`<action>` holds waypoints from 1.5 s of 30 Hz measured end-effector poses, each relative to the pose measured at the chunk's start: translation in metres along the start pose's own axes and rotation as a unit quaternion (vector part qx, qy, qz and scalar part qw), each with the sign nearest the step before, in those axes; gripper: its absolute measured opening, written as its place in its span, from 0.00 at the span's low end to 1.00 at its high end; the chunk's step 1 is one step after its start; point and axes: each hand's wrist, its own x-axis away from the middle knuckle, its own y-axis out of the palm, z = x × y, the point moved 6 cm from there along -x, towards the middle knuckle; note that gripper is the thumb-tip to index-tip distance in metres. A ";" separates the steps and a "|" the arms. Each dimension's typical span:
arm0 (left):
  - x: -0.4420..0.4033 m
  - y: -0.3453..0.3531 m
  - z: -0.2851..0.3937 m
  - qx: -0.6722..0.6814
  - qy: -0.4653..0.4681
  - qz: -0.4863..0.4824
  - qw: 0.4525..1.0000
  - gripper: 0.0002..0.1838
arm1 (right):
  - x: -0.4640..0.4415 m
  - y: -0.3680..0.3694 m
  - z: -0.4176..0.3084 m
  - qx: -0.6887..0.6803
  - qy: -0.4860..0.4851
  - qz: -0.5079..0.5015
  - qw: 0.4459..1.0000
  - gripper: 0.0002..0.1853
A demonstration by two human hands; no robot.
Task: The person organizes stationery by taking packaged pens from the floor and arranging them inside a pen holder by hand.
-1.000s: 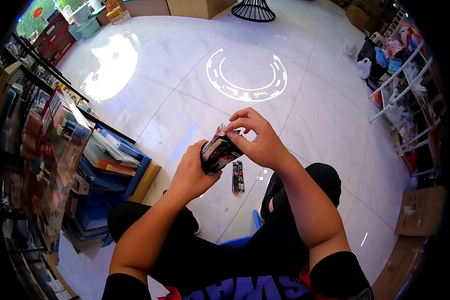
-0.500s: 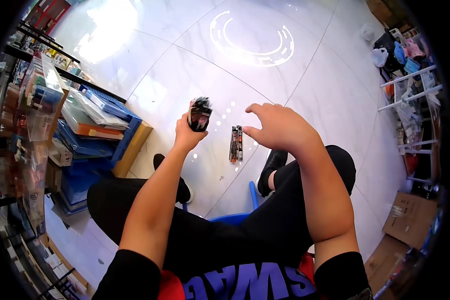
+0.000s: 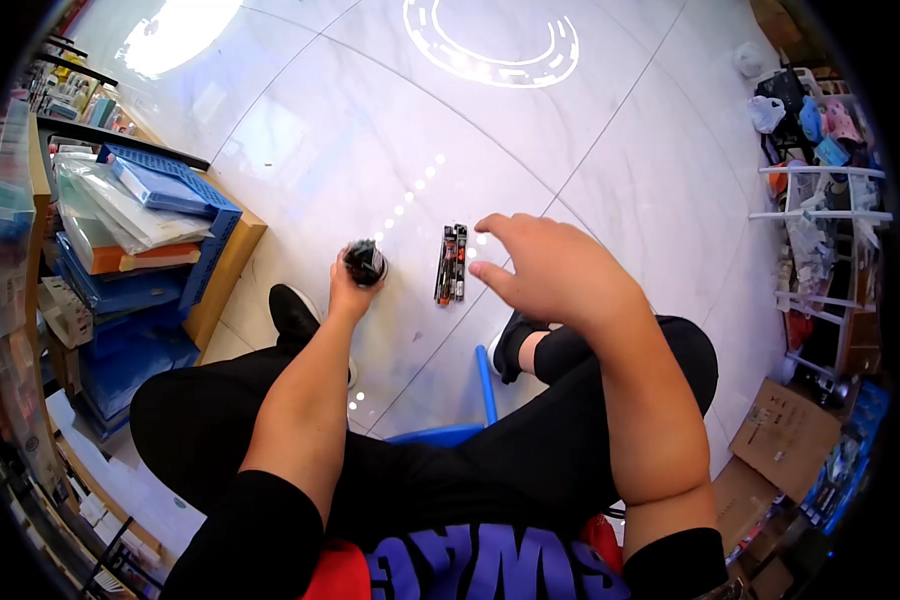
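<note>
Well to the left of the slim printed packets (image 3: pixel 458 262), which are laid side by side on the pale tiled floor (image 3: pixel 620 170), blue file trays (image 3: pixel 210 260) are stacked with plastic folders (image 3: pixel 145 215), and their near side is edged by a wooden board (image 3: pixel 232 262). Closer to the packets, but still on their left and nearer the body, a black shoe (image 3: pixel 292 312) is seen planted on the floor.

Just left of the packets, a dark bundle (image 3: pixel 366 262) is held off to the side in the grip of the left hand (image 3: pixel 348 293), whose fingers are wrapped around it; its top end is turned up towards the camera, and what it is made of cannot be told. Beyond the packets, a broken ring of light (image 3: pixel 560 62) is cast on the tiles. On their near side, a blue stool leg (image 3: pixel 487 385) is shown slanting down to the floor.

Just right of the packets, the right hand (image 3: pixel 560 265) is held open, its grip released, with thumb and forefinger spread apart and nothing grasped. Far to the right of the packets, cardboard boxes (image 3: pixel 785 435) are piled below a white rack (image 3: pixel 820 216) that is hung with mixed goods.
</note>
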 end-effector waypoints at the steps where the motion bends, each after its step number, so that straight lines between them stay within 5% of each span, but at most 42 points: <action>1: 0.004 -0.002 0.010 -0.008 0.022 0.011 1.000 0.47 | -0.002 0.000 -0.002 0.003 -0.003 0.002 1.000 0.23; 7: 0.015 0.004 -0.001 -0.044 -0.027 0.019 0.998 0.57 | 0.002 0.004 -0.006 0.022 -0.021 0.017 0.999 0.20; 11: 0.040 0.003 -0.038 -0.142 -0.330 -0.034 0.933 0.47 | 0.006 0.001 -0.002 0.041 -0.008 0.025 0.999 0.19; 13: 0.035 0.051 -0.092 -0.197 -0.317 -0.312 0.873 0.35 | 0.009 0.001 -0.001 0.060 -0.017 0.051 0.997 0.19; 16: 0.050 0.078 -0.029 -0.223 -0.173 -0.265 0.922 0.30 | 0.014 -0.003 -0.004 0.072 -0.020 0.079 0.994 0.18; 19: 0.055 0.114 0.025 -0.121 -0.204 -0.208 0.949 0.32 | 0.017 -0.003 -0.009 0.063 -0.023 0.092 0.993 0.18; 22: 0.058 0.116 0.100 -0.150 -0.137 -0.145 0.968 0.36 | 0.019 -0.004 -0.012 0.057 -0.030 0.116 0.991 0.18; 29: 0.027 0.156 0.103 -0.222 -0.065 -0.115 0.966 0.46 | 0.009 -0.002 -0.010 0.030 -0.032 0.082 0.996 0.20; 36: 0.026 0.176 0.102 -0.378 0.051 -0.104 0.918 0.26 | -0.008 0.008 -0.002 0.031 -0.034 0.044 0.998 0.22; 45: 0.032 0.198 0.087 -0.309 -0.006 -0.159 0.938 0.12 | -0.012 0.008 0.000 0.015 -0.042 0.050 0.998 0.23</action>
